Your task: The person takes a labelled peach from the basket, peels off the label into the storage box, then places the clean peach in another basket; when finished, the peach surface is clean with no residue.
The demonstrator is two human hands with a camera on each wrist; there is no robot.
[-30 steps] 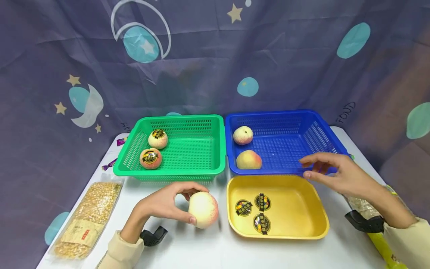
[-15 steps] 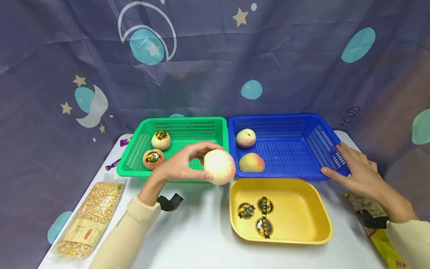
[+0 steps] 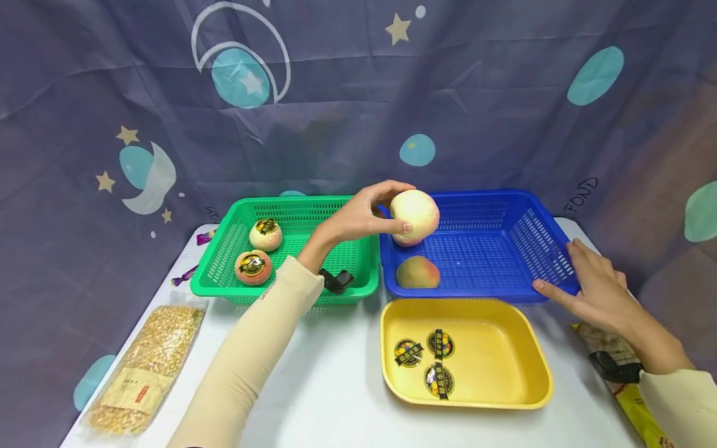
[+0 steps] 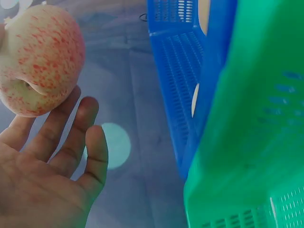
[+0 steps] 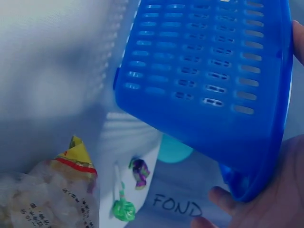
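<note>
My left hand (image 3: 386,210) holds a pale, red-blushed peach (image 3: 416,216) in the air over the back left of the blue basket (image 3: 482,195), thumb under it and fingers over it. In the left wrist view the peach (image 4: 40,57) sits at the fingertips of that hand (image 4: 52,161). One bare peach (image 3: 417,272) lies in the blue basket; another is mostly hidden behind the held one. My right hand (image 3: 582,280) grips the basket's front right corner, thumb along the front wall; the right wrist view shows this hand (image 5: 266,199) cupping the corner of the basket (image 5: 204,71).
A green basket (image 3: 302,202) on the left holds two peaches with stickers (image 3: 265,234) (image 3: 253,267). A yellow tray (image 3: 504,348) in front carries three stickers. A corn bag (image 3: 145,367) lies at the left edge, a snack bag (image 5: 47,190) and wrapped candies (image 5: 123,209) at the right.
My left hand has carried the peach up and to the right, from above the table near the green basket to over the blue basket. My right hand reached the basket's corner and stays there.
</note>
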